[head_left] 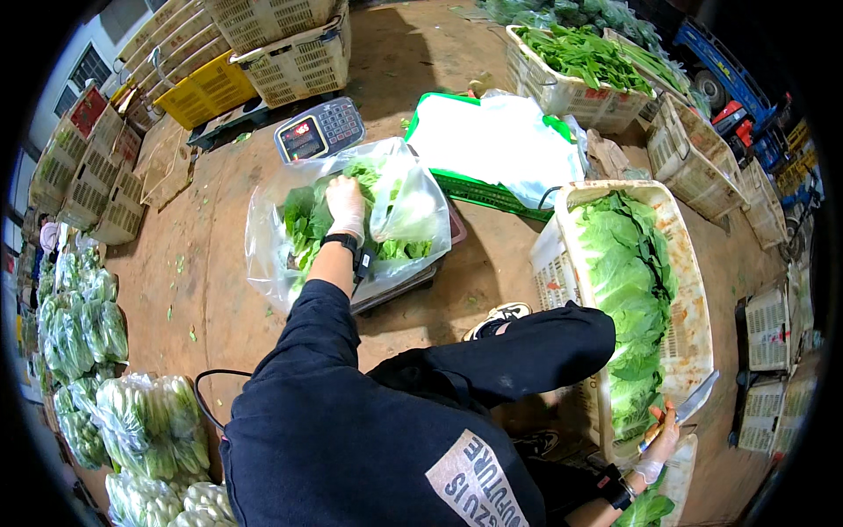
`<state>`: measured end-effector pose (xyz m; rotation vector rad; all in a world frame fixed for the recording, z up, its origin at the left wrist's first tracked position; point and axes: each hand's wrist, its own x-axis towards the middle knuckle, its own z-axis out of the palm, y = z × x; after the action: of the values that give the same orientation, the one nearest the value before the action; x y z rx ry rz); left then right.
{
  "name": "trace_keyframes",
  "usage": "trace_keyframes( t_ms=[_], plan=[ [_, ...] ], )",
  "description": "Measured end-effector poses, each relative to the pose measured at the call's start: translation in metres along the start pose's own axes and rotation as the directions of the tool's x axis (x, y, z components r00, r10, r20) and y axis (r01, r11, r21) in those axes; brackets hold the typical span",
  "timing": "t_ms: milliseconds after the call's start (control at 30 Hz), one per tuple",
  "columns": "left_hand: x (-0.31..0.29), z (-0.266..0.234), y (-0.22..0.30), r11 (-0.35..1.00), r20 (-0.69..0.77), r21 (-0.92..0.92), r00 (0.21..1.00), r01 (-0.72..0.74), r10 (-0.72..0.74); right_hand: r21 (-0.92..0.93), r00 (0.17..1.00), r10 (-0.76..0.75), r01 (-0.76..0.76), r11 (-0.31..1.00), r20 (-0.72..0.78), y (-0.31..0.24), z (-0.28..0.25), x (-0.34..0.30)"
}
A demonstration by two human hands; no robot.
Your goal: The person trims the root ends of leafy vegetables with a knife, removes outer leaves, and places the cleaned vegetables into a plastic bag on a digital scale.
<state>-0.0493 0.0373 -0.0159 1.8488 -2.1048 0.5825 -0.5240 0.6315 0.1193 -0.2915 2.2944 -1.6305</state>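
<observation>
My left hand (345, 206), in a thin glove, reaches into a large clear plastic bag (268, 241). Its fingers are curled onto leafy greens (307, 220) inside, and the leaves partly hide the fingertips. The bag sits spread on a low scale platform (395, 290), just in front of a scale display with keypad (320, 129). Off to the lower right, my right hand (660, 439) is closed around the handle of a knife (700, 400), its blade pointing up and away. That hand is beside a white crate (689, 325) holding a row of pale green cabbage-like heads (619, 290).
A green crate (492, 193) topped with white plastic bags (492, 136) stands beyond the scale. Crates of greens (580, 97) are at the far right. Bagged vegetables (149, 422) line the left. Stacked crates (294, 66) stand at the back. My bent leg (536, 347) lies between scale and cabbage crate.
</observation>
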Motion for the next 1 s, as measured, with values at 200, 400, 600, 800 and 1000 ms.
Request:
trace_keyframes(
  t_ms=[200, 400, 600, 800, 1000],
  plan=[
    [0.006, 0.021, 0.017, 0.908, 0.417, -0.097, 0.845, 0.408, -0.335, -0.036, 0.999, 0.035, -0.034, 0.999, 0.022, -0.005, 0.001, -0.005],
    [-0.078, 0.052, 0.039, 0.864, 0.168, -0.196, 0.884, 0.463, -0.436, -0.115, 0.992, 0.107, -0.099, 0.988, 0.065, 0.007, 0.003, 0.001],
    [-0.07, 0.03, 0.036, 0.829, 0.18, -0.343, 0.897, 0.441, -0.403, -0.129, 0.985, 0.117, -0.1, 0.987, 0.13, 0.021, 0.013, 0.015],
    [-0.071, 0.019, 0.023, 0.801, 0.184, -0.397, 0.894, 0.448, -0.409, -0.094, 0.996, 0.042, -0.035, 0.995, 0.075, -0.004, 0.024, -0.001],
    [-0.063, -0.006, 0.004, 0.86, -0.059, -0.478, 0.97, 0.179, -0.235, -0.046, 0.988, 0.054, -0.048, 0.998, 0.143, -0.009, 0.016, -0.008]
  ],
)
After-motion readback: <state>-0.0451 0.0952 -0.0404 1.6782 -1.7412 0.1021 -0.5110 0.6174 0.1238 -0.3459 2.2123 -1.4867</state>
